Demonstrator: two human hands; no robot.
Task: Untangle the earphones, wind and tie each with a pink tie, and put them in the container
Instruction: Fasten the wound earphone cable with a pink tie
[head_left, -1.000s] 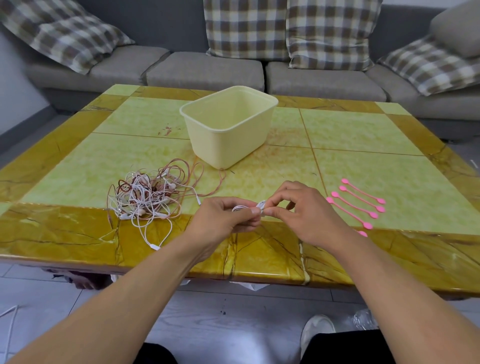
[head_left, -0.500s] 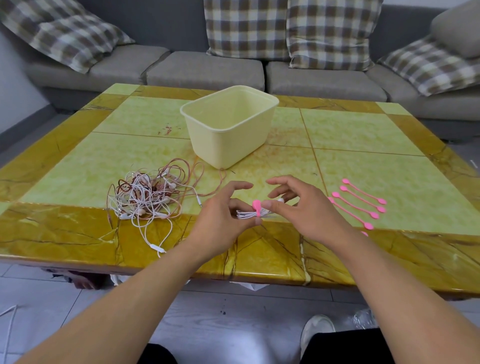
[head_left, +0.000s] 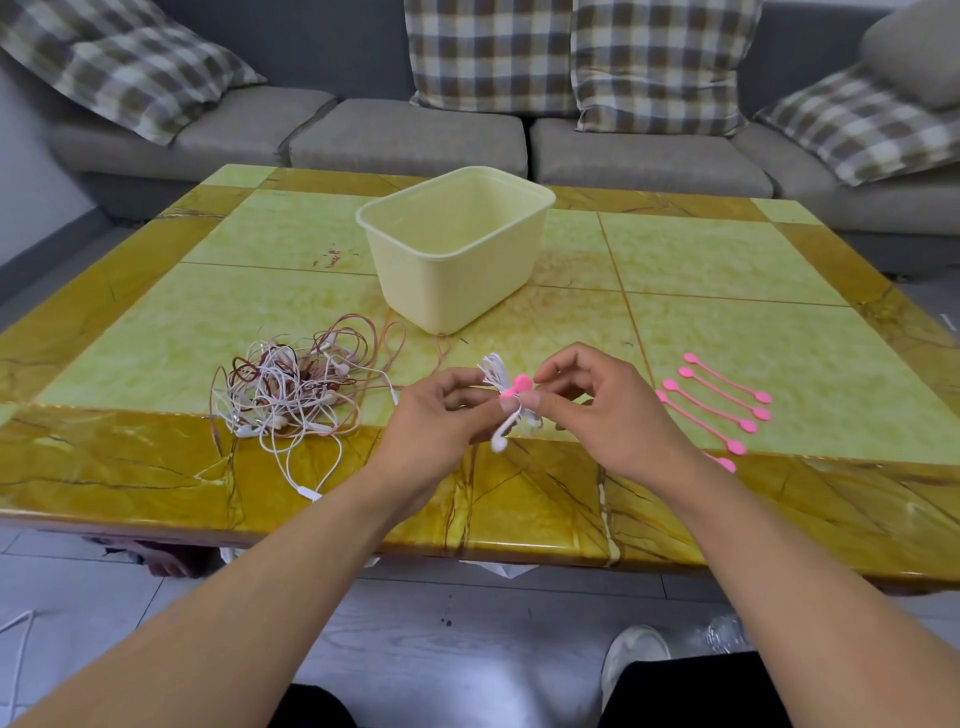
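Step in hand: tying off one wound earphone, by my reading.
Bundle: white earphone bundle (head_left: 506, 402), centre of frame, held above the table's (head_left: 779, 525) near edge; a pink tie (head_left: 518, 385) cinches its middle.
Long axis: runs upper left to lower right, fanned loops up, one earbud dangling at the lower end.
Left hand (head_left: 441, 415): fingers curled, pinching the bundle from the left.
Right hand (head_left: 597, 405): thumb and forefinger pinch at the tie from the right; other fingers loosely curled.
Key relation: the container (head_left: 457, 249) sits straight up-frame from the bundle, well apart, mouth open upward. Both hands are about equally near; the left looks to carry the bundle, so it likely makes the drop.
Tangle: remaining earphones (head_left: 296, 389), white and pinkish-brown cords, centre left, untouched.
Spare ties (head_left: 714, 400): row at centre right, just beside the right hand.
Risk: tie may slip if released half-fastened.
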